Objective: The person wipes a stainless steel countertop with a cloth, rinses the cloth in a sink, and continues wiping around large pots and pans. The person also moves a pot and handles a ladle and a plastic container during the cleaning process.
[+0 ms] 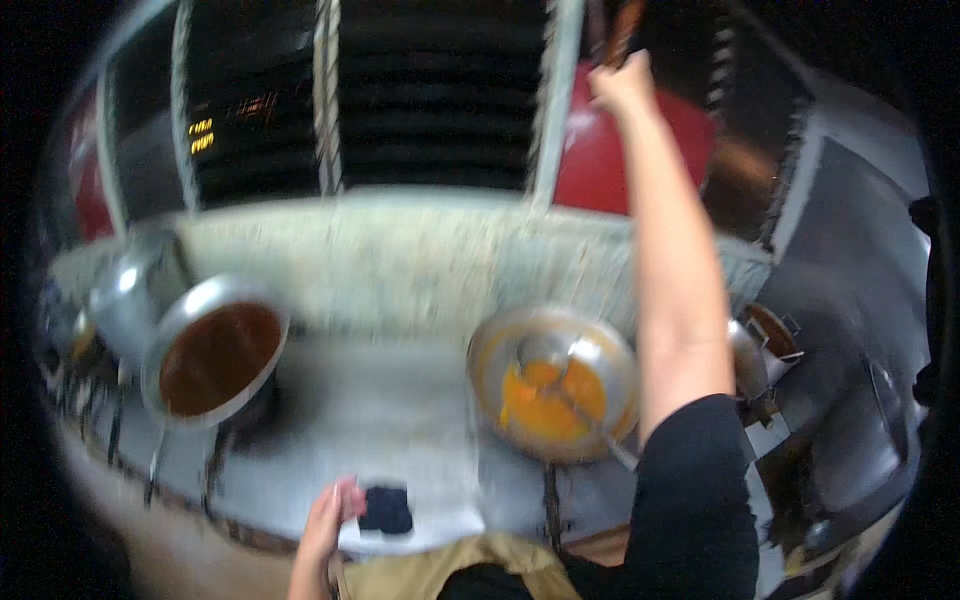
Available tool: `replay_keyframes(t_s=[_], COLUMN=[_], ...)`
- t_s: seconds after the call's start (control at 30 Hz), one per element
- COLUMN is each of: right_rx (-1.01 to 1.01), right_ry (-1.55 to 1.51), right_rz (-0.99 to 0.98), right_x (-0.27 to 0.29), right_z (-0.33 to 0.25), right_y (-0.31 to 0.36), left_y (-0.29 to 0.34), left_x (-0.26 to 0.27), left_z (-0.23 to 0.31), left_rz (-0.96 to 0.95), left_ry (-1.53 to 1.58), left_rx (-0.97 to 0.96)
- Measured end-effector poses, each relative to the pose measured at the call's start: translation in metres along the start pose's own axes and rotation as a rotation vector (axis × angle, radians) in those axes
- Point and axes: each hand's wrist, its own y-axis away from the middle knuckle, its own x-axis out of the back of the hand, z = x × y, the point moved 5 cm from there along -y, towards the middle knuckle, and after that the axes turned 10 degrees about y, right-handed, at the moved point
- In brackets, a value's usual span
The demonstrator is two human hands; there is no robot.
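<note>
My right arm stretches up and far forward to the window bars. At its end, my right hand is closed around the lower end of a long reddish-brown thing, whose kind I cannot make out. Low at the near edge, my left hand is blurred, so how its fingers are set is unclear. Right beside it lies a small dark cloth-like square; whether they touch I cannot tell. Below my right arm, a wide metal wok contains orange-yellow liquid and a ladle leaning on its rim.
A metal pot of reddish-brown liquid stands at the left, with a shiny metal vessel behind it. A metal counter lies between pot and wok. Window bars rise beyond a low wall. More metal cookware sits at the right.
</note>
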Motion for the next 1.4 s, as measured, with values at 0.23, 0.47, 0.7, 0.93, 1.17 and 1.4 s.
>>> replay_keyframes(t_s=[0.23, 0.47, 0.7, 0.93, 1.17, 1.4], right_rx=[-0.252, 0.216, 0.561, 0.47, 0.646, 0.781], right_ry=[-0.786, -0.254, 0.021, 0.364, 0.053, -0.063], right_rz=[0.11, -0.994, -1.197, -1.284, -1.301, -1.186], right_x=[0.009, -0.063, -0.121, -0.131, -0.226, -0.25], right_z=[-0.025, -0.057, -0.011, -0.032, -0.212, -0.259], right_y=[0.15, 0.606, 0.809, 0.846, 0.932, 0.958], left_y=[0.022, 0.117, 0.241, 0.437, 0.542, 0.447], left_x=[0.047, 0.17, 0.317, 0.405, 0.386, 0.413], left_z=[-0.053, -0.104, -0.135, -0.217, -0.26, -0.213], left_rz=[0.004, 0.239, 0.519, 1.022, 1.119, 0.904], left_ry=[-0.112, -0.35, -0.591, -0.431, -0.346, -0.429], left_rx=[0.198, 0.21, 0.317, 0.622, 0.873, 0.578])
